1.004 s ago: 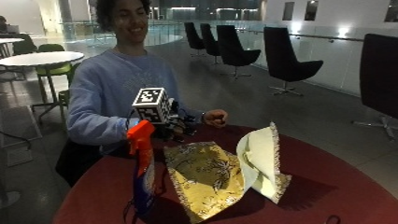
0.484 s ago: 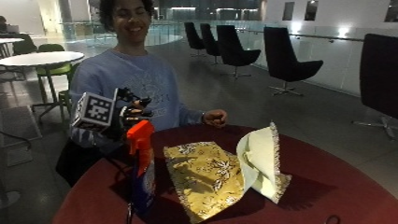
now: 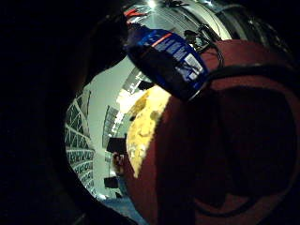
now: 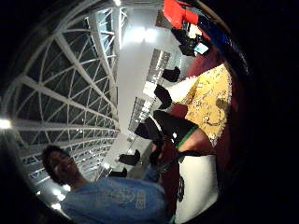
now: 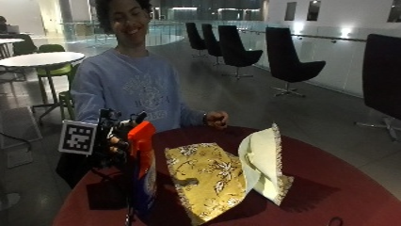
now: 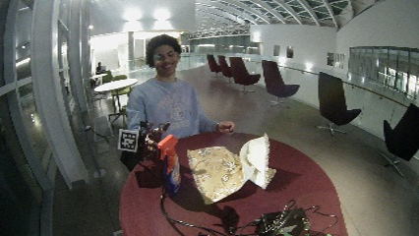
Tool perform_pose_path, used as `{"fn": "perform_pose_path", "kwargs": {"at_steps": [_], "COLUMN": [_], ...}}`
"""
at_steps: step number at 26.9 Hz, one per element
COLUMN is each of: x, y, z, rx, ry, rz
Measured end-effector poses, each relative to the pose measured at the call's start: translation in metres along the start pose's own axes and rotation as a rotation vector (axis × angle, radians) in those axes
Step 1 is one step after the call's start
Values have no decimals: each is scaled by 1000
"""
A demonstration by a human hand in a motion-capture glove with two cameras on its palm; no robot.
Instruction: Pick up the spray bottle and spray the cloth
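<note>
1. Outside view: the spray bottle (image 5: 143,174), blue with an orange trigger head, stands upright on the red tabletop (image 5: 325,188). My gloved right hand (image 5: 116,139) is just beside the bottle, on the side away from the cloth and level with the trigger head. I cannot tell whether this hand is released, clenched or already touching the bottle. The yellow patterned cloth (image 5: 206,181) lies flat just beside the bottle on its other side. A cream fringed cloth (image 5: 263,162) stands folded beyond that, farther from the bottle. My bare left hand (image 5: 217,119) rests at the tabletop's far edge, well apart from the bottle.
2. What has changed: a second ago my right hand was above the bottle, nearer the yellow cloth. It has since swung out to the bottle's far side and dropped to trigger height. The bottle and both cloths have not moved. I judge this as the approach to the grasp, with lifting and spraying not yet begun.
3. Little finger side palm view: the spray bottle's blue label (image 3: 166,58) is close to my palm, with the yellow cloth (image 3: 145,126) beyond the bottle.
4. Thumb side palm view: the orange trigger head (image 4: 177,11) sits at the edge, with the yellow cloth (image 4: 210,105) beyond it.
5. Wide outside view: the same layout, with the bottle (image 6: 171,169) upright on the tabletop.
</note>
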State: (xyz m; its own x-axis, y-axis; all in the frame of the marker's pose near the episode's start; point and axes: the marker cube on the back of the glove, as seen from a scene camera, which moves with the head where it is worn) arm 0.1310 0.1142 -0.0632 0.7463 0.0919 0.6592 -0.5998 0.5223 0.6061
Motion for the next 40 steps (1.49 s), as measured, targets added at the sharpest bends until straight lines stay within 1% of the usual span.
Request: {"fn": "perform_pose_path", "kwargs": {"at_steps": [2, 6, 8, 12, 17, 23, 30, 34, 37, 40], "x": [9, 26, 34, 48, 60, 68, 71, 72, 72, 68], "y": [-13, -43, -56, -73, -84, -91, -93, -93, -94, -97], "z": [3, 8, 9, 14, 24, 37, 44, 46, 43, 40], "rx": [21, 109, 129, 139, 113, 128, 210, 230, 223, 176], "ry": [21, 44, 56, 68, 82, 92, 106, 103, 62, -39], "rz": [10, 108, 142, 206, 239, 235, 225, 201, 167, 145]}}
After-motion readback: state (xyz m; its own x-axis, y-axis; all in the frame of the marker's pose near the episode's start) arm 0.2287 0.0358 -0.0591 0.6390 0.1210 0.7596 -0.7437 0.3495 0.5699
